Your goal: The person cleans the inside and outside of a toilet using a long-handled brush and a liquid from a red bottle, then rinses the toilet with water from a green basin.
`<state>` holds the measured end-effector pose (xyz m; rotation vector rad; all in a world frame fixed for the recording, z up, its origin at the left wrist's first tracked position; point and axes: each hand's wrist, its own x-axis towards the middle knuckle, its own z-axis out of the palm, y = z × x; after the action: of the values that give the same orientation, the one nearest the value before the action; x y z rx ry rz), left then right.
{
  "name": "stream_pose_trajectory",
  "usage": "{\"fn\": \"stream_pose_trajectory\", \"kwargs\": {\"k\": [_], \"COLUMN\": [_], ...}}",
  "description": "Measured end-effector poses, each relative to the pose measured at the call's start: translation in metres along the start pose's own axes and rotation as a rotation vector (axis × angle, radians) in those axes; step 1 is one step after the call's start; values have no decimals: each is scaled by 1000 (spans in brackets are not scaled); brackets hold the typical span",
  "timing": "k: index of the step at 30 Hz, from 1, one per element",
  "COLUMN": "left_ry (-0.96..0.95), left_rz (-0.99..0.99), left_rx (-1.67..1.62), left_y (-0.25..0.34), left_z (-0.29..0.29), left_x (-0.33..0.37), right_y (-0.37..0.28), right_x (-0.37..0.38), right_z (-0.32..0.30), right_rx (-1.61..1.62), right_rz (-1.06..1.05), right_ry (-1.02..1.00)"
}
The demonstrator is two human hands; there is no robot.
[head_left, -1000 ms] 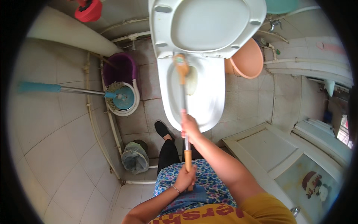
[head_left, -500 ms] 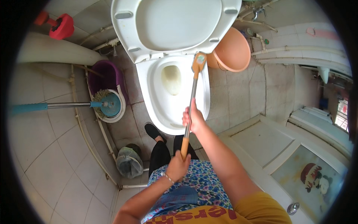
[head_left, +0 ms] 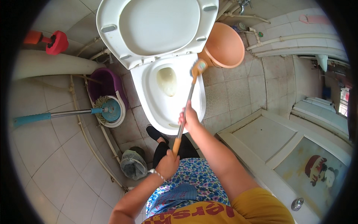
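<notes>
Both my hands hold a long-handled brush [head_left: 190, 91] with a grey metal shaft, an orange grip and an orange-tan head. My left hand [head_left: 167, 164], with a beaded bracelet at the wrist, is closed round the grip at the near end. Farther up, my right hand [head_left: 189, 118] wraps the shaft above the near rim of the toilet. The brush head [head_left: 198, 68] is at the far right rim of the white toilet bowl [head_left: 147, 93], slightly blurred; whether it touches is unclear. The toilet seat and lid [head_left: 125, 41] stand raised. Yellowish water [head_left: 166, 81] lies in the bowl.
A peach bucket [head_left: 223, 46] stands right of the toilet. To the left are a purple mop bucket [head_left: 97, 85], a blue-handled mop [head_left: 74, 112] and a red plunger [head_left: 57, 42]. A bagged bin [head_left: 133, 166] sits near my feet. A white door [head_left: 261, 138] is at right.
The view has shifted and turned slightly. The brush head has moved a little to the right along the toilet's far right rim. Both hands keep their hold.
</notes>
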<state>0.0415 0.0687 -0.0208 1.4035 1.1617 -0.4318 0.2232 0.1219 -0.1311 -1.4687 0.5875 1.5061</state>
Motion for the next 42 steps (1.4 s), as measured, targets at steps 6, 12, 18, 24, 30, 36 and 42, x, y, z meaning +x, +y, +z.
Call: {"fn": "stream_pose_trajectory", "kwargs": {"k": [6, 12, 18, 24, 30, 36, 42], "left_ry": [-239, 51, -301, -285, -7, -348, -147], "left_rz": [-69, 89, -81, -170, -336, -367, -253], "left_rx": [134, 89, 179, 191, 178, -467, -868], "left_y": [-82, -18, -67, -128, -123, -97, -54], "left_z": [18, -17, -16, -20, -22, -32, 14], "left_x": [-75, -8, -63, -147, -187, -104, 36], "right_y": [117, 16, 112, 202, 203, 168, 111], "right_x": [-63, 1, -46, -81, -85, -27, 52], "right_z": [-45, 15, -44, -31, 54, -3, 29], "right_rx": [-84, -141, 77, -93, -246, -176, -345], "right_rz": [219, -16, 194, 415, 409, 374, 12], "right_ry": [284, 131, 268, 314, -51, 47, 47]}}
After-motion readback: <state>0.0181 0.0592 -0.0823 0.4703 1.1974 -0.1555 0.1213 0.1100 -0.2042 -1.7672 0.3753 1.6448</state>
